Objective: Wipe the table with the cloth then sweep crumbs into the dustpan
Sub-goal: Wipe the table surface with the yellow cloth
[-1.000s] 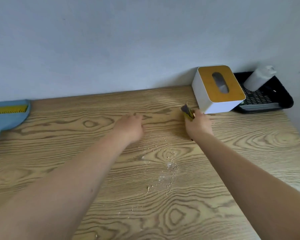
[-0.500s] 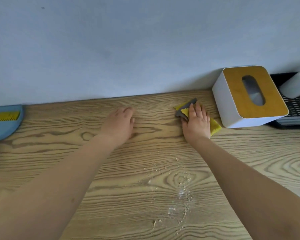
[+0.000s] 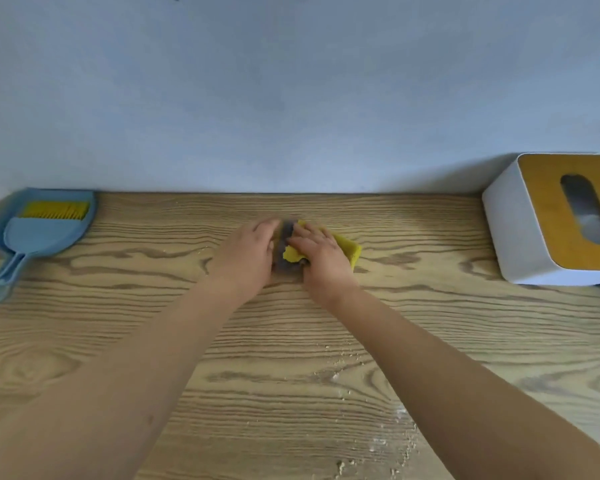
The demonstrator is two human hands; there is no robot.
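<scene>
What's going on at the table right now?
A person has both hands on a yellow and grey cloth at the far middle of the wooden table. The right hand lies flat on top of it, and the left hand touches its grey edge. Crumbs are scattered nearer the camera, not yet wiped. The blue dustpan with its yellow-bristled brush lies untouched at far left; a tissue box stands at right.

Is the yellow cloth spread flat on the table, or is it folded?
Folded, or at least bunched: the cloth shows a grey side doubled against the yellow one beneath the right hand. It is not spread flat.
</scene>
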